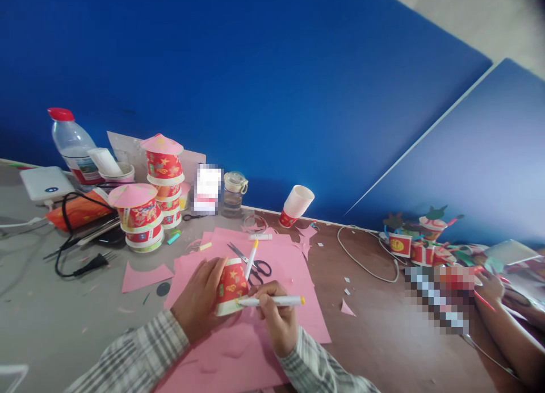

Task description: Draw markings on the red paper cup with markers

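My left hand is wrapped round a red paper cup with gold stars, steadying it over pink paper sheets. The cup's pale rim faces toward me. Between the fingers of my right hand is a white marker with a yellow end, its tip at the cup's rim. Just behind the cup lie a yellow-capped marker and black-handled scissors.
Two stacks of red cups with pink cone tops, one a taller stack and one shorter, stand left. A lidded jar and nested paper cups stand behind. A black plug cable lies left. At right are another person's hands.
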`<state>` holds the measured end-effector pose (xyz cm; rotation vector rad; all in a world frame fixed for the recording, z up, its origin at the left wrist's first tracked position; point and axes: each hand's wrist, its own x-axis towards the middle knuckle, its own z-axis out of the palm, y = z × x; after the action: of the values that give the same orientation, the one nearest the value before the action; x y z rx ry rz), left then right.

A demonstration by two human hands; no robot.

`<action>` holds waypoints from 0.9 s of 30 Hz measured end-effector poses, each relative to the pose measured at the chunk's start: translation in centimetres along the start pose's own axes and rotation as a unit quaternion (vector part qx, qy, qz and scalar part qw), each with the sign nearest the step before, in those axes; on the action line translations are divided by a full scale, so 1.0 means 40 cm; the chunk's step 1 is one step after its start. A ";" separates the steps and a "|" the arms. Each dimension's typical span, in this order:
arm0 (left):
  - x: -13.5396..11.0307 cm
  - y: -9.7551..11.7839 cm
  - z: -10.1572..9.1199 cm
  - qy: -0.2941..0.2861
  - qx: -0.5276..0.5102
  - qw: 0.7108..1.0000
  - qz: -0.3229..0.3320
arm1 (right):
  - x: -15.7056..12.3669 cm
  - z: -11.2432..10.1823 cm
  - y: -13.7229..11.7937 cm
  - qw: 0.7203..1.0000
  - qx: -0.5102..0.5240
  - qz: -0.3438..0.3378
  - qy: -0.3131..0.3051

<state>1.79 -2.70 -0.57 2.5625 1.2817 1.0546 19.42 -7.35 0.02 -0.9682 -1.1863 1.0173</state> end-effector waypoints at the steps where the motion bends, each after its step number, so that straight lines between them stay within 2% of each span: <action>1: 0.000 0.000 0.000 -0.002 -0.002 1.000 -0.001 | 0.000 0.000 0.000 1.000 0.011 0.004 0.000; 5: 0.001 0.003 -0.003 0.001 -0.008 1.000 -0.003 | 0.000 0.002 -0.001 0.999 0.050 0.013 0.001; 19: -0.001 0.003 -0.002 0.008 -0.001 1.000 0.006 | 0.003 -0.004 0.013 0.997 0.070 0.019 0.008; 27: 0.008 0.009 -0.011 0.010 -0.018 1.000 -0.007 | 0.014 0.005 0.016 0.988 0.131 0.052 0.065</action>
<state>1.89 -2.79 0.07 2.5196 1.2700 1.0945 19.19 -6.63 -0.42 -0.8795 -0.8774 1.1439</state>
